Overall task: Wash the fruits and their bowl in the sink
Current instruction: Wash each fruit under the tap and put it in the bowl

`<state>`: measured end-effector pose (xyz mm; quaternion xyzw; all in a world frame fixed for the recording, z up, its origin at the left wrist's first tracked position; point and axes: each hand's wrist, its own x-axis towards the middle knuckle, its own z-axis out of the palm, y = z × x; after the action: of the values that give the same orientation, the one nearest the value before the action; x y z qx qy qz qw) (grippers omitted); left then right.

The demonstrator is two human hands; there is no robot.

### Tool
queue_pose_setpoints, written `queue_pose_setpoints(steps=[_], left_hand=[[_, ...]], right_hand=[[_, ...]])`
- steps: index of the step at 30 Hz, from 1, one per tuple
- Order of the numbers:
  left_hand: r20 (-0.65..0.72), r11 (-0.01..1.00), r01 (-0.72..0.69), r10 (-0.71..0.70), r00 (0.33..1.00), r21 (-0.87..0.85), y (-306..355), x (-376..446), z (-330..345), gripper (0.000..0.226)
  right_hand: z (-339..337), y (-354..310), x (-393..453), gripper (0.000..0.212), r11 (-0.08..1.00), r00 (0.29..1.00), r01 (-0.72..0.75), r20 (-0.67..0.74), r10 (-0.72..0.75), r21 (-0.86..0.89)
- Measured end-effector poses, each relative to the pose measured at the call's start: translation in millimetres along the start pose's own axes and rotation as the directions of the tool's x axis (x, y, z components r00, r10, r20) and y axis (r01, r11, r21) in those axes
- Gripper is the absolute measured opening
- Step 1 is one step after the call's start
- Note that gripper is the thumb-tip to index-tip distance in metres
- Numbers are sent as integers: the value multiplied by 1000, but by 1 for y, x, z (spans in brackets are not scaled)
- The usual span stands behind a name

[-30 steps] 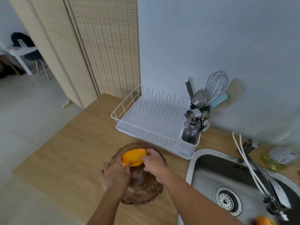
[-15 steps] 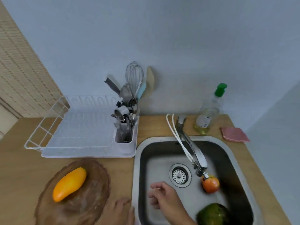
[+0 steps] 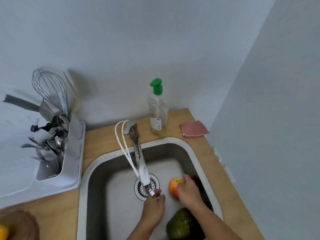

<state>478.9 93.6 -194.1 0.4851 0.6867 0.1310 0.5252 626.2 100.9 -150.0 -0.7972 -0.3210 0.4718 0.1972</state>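
Observation:
In the steel sink (image 3: 195, 153) lie a round orange-red fruit (image 3: 173, 186) and a big green fruit (image 3: 181, 225). My right hand (image 3: 189, 191) is closed over the right side of the orange-red fruit on the sink floor. Just below the tap's spout tip (image 3: 151, 192), my left hand (image 3: 153, 207) has its fingertips touching the tip; its grip is hidden by the back of the hand. The brown bowl (image 3: 22, 224) stands on the counter at the bottom left, with a yellow fruit (image 3: 3, 231) in it, mostly cut off by the frame edge.
The tap (image 3: 138, 158) reaches over the drain (image 3: 154, 183). A soap bottle with a green pump (image 3: 158, 110) and a pink cloth (image 3: 194, 129) sit behind the sink. A white dish rack with a utensil holder (image 3: 57, 149) is on the left.
My view swung right from the bowl to the sink. My right hand let go of the yellow fruit and now grips the orange-red fruit. My left hand came up to the spout tip.

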Motion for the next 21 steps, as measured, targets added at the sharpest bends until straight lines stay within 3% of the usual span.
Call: queue_pose_setpoints(steps=[4,7,10,13,15,17,19,21], left_hand=[[69,943,207,-196,978,-259,17,25,17,29],[21,837,258,-284,959,-482,14,17,12,30],[98,621,291,-326,940,-728,8,0,-8,41],[184,454,277,-239,953,-847,5,-13,-30,37],[194,428,268,-209,958,-863,4,-20,-38,37],[164,421,234,-195,967,-876,4,-24,-44,46],[109,520,184,-172,979,-834,5,-28,-48,49],[54,635,176,-207,977,-752,9,-28,-48,42]], right_hand=[[12,-2,16,50,998,989,-18,145,26,-57],[20,-2,12,45,995,984,50,177,-35,-82],[31,-2,-7,39,994,946,76,309,-95,74],[56,-10,-37,59,989,913,146,387,-129,-16],[67,-22,-47,62,975,935,196,319,-154,-105],[72,-36,-44,44,963,940,243,274,-204,-115],[74,-48,-27,27,953,928,296,257,-270,-67],[73,-54,-7,34,966,935,225,251,-251,126]])
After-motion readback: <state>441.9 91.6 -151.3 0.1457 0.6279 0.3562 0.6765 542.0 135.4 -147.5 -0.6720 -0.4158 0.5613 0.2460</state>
